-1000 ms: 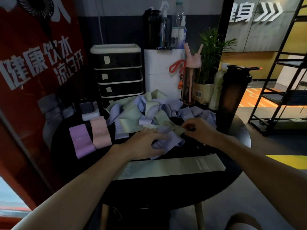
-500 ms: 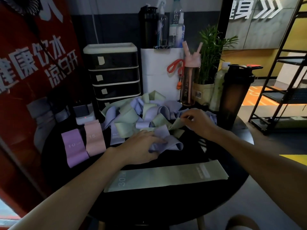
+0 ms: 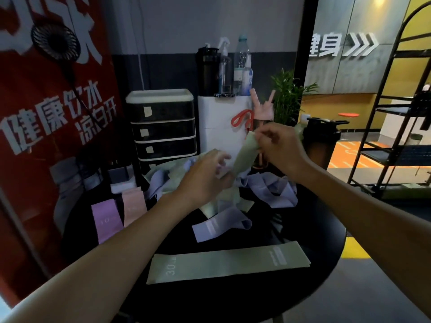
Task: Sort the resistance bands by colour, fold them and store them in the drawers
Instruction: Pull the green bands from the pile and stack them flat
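My right hand pinches the top end of a pale green band and holds it raised above the pile. My left hand grips the same band lower down. Under them lies a tangled pile of lilac and green bands on the round black table. One green band marked 30 lies flat near the front edge. A lilac band lies loose behind it. A purple band and a pink band lie folded at the left. The black drawer unit stands at the back, all drawers shut.
A white box with bottles on top stands beside the drawers. A pink-lidded bottle, a plant and a dark shaker bottle stand at the back right. A red banner flanks the left, a black rack the right.
My right hand has lifted a green band's end from the pile up into the air. My left hand has left the lilac band and risen to grip the green one.
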